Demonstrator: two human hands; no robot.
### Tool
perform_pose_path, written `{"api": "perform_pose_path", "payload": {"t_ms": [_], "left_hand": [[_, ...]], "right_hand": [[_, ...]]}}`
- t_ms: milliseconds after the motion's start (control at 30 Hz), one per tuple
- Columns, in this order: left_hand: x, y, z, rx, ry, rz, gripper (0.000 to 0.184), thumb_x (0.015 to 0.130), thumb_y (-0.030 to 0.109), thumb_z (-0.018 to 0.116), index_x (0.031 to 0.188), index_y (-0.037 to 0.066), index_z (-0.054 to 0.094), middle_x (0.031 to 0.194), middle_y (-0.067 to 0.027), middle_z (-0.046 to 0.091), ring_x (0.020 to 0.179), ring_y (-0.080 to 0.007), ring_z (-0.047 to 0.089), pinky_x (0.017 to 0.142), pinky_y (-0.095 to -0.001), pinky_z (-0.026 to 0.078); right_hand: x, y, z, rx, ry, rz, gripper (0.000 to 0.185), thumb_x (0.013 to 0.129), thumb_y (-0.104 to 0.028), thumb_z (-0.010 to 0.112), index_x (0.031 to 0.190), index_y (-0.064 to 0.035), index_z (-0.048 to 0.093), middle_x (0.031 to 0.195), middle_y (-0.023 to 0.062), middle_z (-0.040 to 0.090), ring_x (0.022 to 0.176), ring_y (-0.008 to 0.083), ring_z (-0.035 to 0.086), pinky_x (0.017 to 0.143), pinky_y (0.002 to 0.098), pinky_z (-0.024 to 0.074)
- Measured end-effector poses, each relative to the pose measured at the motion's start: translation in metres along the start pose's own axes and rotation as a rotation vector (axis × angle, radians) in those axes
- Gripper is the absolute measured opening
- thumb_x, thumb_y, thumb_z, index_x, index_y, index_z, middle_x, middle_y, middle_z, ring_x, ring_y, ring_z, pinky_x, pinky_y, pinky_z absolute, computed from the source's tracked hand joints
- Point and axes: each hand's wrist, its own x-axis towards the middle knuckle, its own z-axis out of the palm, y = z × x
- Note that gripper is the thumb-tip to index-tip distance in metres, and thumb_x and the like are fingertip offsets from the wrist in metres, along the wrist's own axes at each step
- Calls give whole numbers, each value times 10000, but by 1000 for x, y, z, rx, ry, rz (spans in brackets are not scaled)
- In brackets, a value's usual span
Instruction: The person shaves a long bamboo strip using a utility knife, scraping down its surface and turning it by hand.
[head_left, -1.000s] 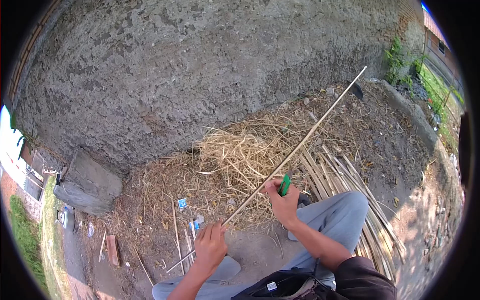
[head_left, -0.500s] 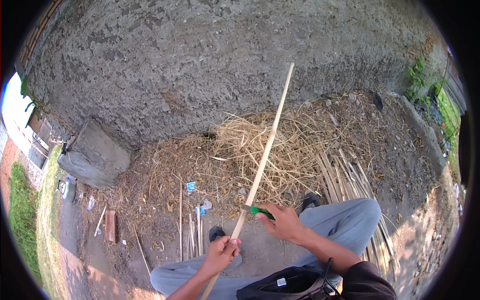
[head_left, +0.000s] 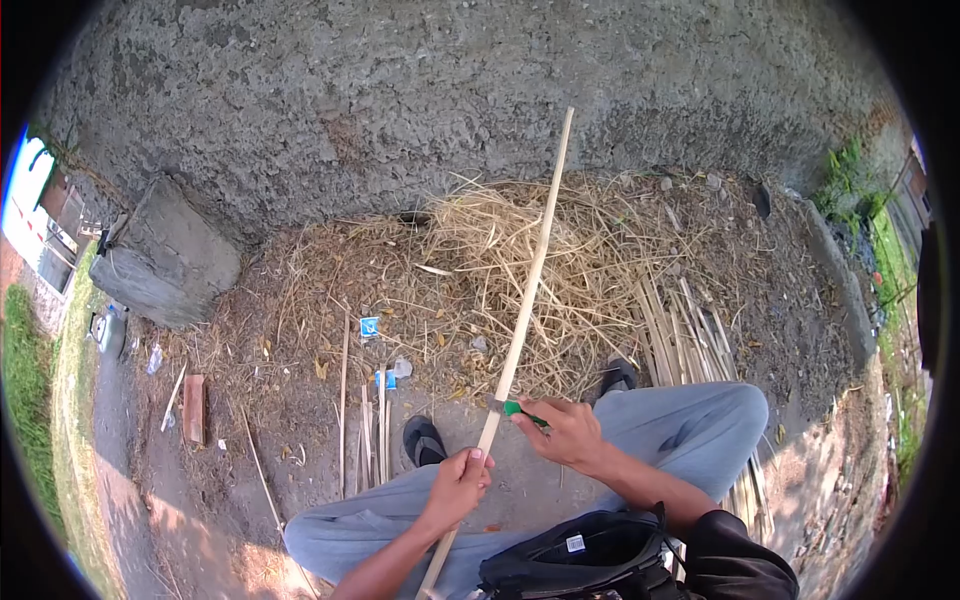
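Note:
A long pale strip, which looks like split bamboo (head_left: pixel 531 290), slants from my lap up toward the wall. My left hand (head_left: pixel 459 486) is closed around its lower part. Just above that grip, my right hand (head_left: pixel 562 432) is closed on a green-handled knife (head_left: pixel 513 408). The short visible piece of its blade lies against the strip's edge; most of the handle is hidden in my fingers. Beyond the strip a heap of thin shavings (head_left: pixel 560 250) covers the ground.
A rough grey wall (head_left: pixel 450 100) runs across the back. Split strips (head_left: pixel 690 335) lie by my right knee, more strips (head_left: pixel 375 430) at left. A concrete block (head_left: pixel 175 255), a brick (head_left: pixel 194 408) and a kettle (head_left: pixel 108 328) are further left. A black bag (head_left: pixel 560 570) rests at my lap.
The view has shifted slightly. Both hands keep their grips, and the knife stays against the strip, close above my left hand. The strip's far end appears a little higher and further left.

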Motion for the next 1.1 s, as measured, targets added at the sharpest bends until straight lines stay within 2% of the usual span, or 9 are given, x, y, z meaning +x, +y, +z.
{"api": "perform_pose_path", "payload": {"t_ms": [233,333,400,500,733,800,933,1000,1100], "left_hand": [[-11,-12,-2,31,-27,25,273,1054,248,428,945,23,536,624,20,431,465,-41,350,400,-240,303],[-10,-10,-5,-69,-78,-49,267,1051,235,436,933,21,544,616,19,442,466,-44,367,405,-241,313],[-12,-12,-6,92,3,86,277,1048,228,441,912,16,558,615,10,473,485,-48,406,428,-239,337],[-6,-10,-8,270,63,226,288,1046,229,446,908,8,570,614,-1,501,507,-56,437,460,-244,365],[3,-17,-4,285,102,211,310,1043,224,445,880,0,585,626,-25,546,533,-78,490,495,-261,405],[-6,-16,0,463,148,367,316,1040,226,450,869,-4,585,625,-40,557,545,-90,522,519,-270,433],[3,-16,-1,461,152,350,309,1035,225,462,873,-9,582,611,-52,553,556,-102,544,543,-286,455],[4,-23,-8,211,62,184,304,1031,224,468,875,-11,581,613,-60,559,572,-110,565,564,-292,470],[-3,-23,-4,430,134,331,302,1030,221,472,870,-9,583,616,-56,564,561,-104,551,551,-284,460]], "right_hand": [[18,23,-2,6,178,-3,195,835,-278,740,953,-123,720,781,82,720,513,277,650,422,382,496],[17,13,-10,5,108,-53,193,829,-279,744,942,-124,718,782,72,720,509,267,647,418,379,493],[6,5,-10,81,76,-186,201,828,-293,744,939,-128,715,772,69,716,516,264,653,422,374,500],[17,14,-6,0,91,-130,223,825,-316,746,953,-136,715,755,62,708,505,259,646,415,366,494],[9,7,-4,-27,15,-167,200,805,-291,770,899,-119,729,797,58,729,509,243,645,424,343,496],[15,13,-11,-9,138,-134,247,834,-352,728,967,-145,709,733,59,703,453,261,614,388,366,468],[13,21,6,-41,130,-113,237,839,-351,723,964,-150,709,742,59,709,464,261,622,392,373,470],[8,5,-3,-14,112,-142,223,822,-316,746,952,-136,719,783,63,720,488,257,636,411,363,484],[14,7,-10,-35,53,-101,209,808,-283,767,938,-123,729,818,65,731,519,250,656,434,354,501]]}}
